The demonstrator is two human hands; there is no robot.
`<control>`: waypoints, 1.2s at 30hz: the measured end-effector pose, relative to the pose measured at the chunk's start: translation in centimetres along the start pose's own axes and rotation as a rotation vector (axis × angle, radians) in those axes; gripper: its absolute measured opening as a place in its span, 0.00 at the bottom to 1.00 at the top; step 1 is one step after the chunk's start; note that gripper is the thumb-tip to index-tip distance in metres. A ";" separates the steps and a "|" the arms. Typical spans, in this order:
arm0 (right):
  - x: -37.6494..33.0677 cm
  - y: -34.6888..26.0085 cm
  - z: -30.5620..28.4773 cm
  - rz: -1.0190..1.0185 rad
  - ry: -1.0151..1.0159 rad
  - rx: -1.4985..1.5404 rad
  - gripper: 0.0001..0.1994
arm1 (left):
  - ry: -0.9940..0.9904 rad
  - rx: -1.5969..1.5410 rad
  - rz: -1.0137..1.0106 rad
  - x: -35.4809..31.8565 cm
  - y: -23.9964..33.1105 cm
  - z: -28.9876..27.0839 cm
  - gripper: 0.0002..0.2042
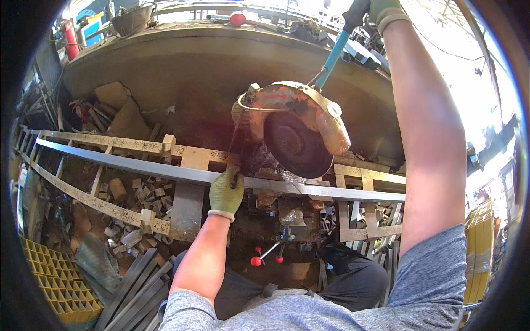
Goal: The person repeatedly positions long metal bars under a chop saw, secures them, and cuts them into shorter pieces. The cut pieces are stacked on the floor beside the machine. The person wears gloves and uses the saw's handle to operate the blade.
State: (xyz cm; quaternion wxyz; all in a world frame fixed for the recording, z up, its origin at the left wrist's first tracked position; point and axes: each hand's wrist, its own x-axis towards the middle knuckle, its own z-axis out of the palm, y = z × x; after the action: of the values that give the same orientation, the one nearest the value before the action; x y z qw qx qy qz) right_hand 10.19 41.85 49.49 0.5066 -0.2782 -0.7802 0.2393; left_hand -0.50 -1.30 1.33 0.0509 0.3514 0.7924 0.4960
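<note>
My left hand, in a green work glove, grips a long grey metal bar that lies crosswise on the cutting stand. Right of this hand is an orange chop saw with a dark round disc; the disc's lower edge is just above the bar. My right hand, also gloved, is at the top edge on the dark grip of the saw's blue handle; its fingers are partly cut off by the picture's edge. Below the bar is a clamp crank with red knobs.
Pale slatted frames flank the saw. Short cut-offs lie in a heap at left, below the bar. Grey bars lean beside my left leg. Yellow stacked tubes stand at lower left, and another yellow bundle at right.
</note>
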 end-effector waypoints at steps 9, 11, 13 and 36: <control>-7.2 -0.9 -0.5 -0.133 -0.055 -0.223 0.21 | -0.005 0.065 0.041 -0.5 0.2 0.2 0.16; -14.1 -0.4 -2.3 -0.202 0.007 -0.080 0.21 | 0.090 0.120 0.144 -1.5 1.3 -0.1 0.13; -25.6 1.9 -4.4 -0.144 0.050 0.212 0.21 | 0.031 0.040 0.170 -3.5 3.2 -0.8 0.14; -63.9 11.5 -10.2 0.919 -1.171 0.067 0.36 | -0.809 -0.502 -1.138 -29.8 -1.7 21.5 0.35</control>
State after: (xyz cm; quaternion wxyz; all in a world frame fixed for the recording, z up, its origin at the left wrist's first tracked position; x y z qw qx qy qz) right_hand 43.00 7.98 3.77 -0.1351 -0.3880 -0.7197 0.5597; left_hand 30.16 -3.69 -18.81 0.6669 0.0194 0.6340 0.3910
